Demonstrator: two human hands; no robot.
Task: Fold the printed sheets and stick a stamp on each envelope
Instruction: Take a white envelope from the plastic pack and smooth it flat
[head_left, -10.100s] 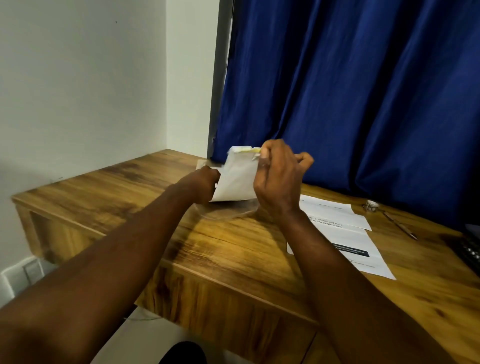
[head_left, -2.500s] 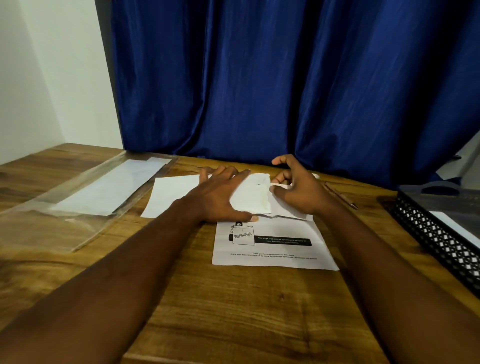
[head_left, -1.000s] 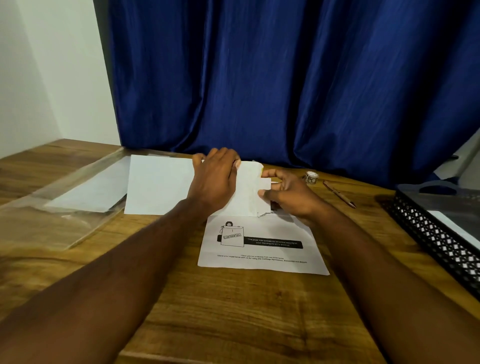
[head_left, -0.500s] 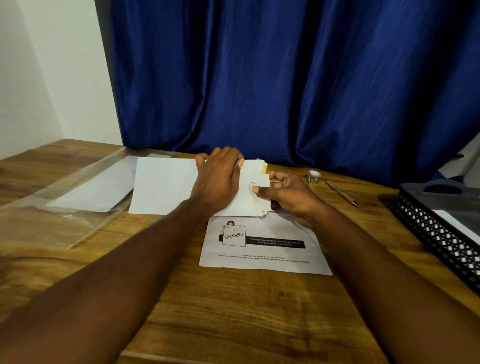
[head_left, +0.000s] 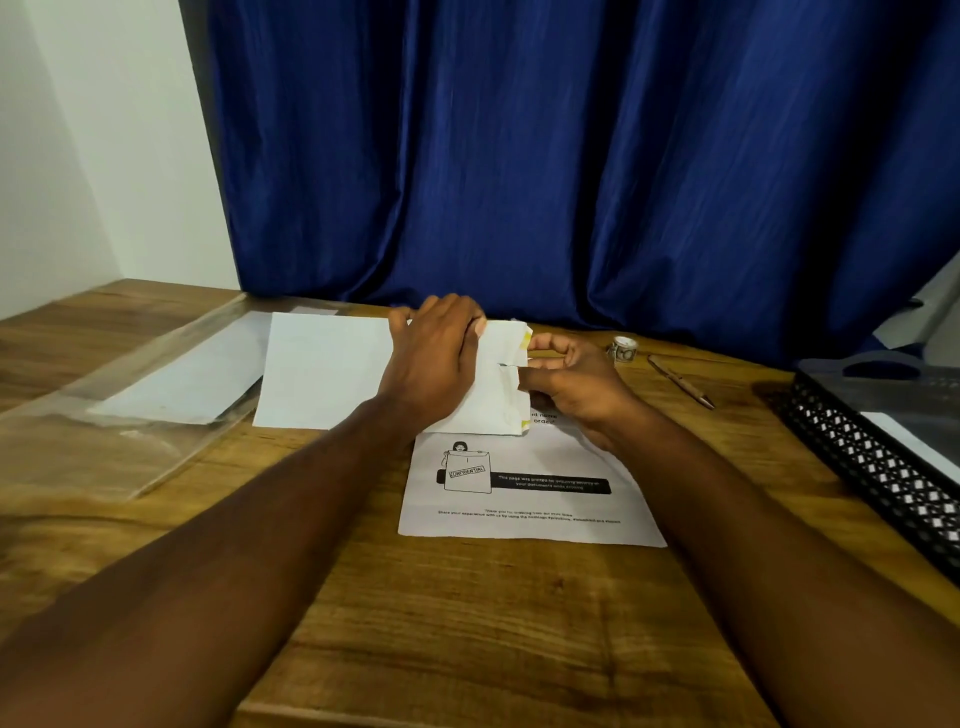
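A white envelope (head_left: 324, 376) lies on the wooden table, its right end with a yellow-edged flap (head_left: 522, 384) lifted. My left hand (head_left: 431, 358) rests across the middle of the envelope, fingers over its far edge. At the flap end my right hand (head_left: 566, 384) pinches the flap between thumb and fingers. Under both hands lies a printed sheet (head_left: 524, 493) with a "confidential" drawing and a black bar, flat and facing me. A small roll of stamps (head_left: 623, 348) stands behind my right hand.
A clear plastic sleeve (head_left: 119, 415) with white envelopes inside lies at the left. A wooden pen (head_left: 680, 382) lies right of the stamp roll. A black mesh tray (head_left: 878, 441) holding paper sits at the right edge. A blue curtain hangs behind the table.
Ten seconds ago both hands held an envelope upright at the far left. Within the last second the envelope stayed flat under my left hand while my right hand's fingers closed on the flap end.
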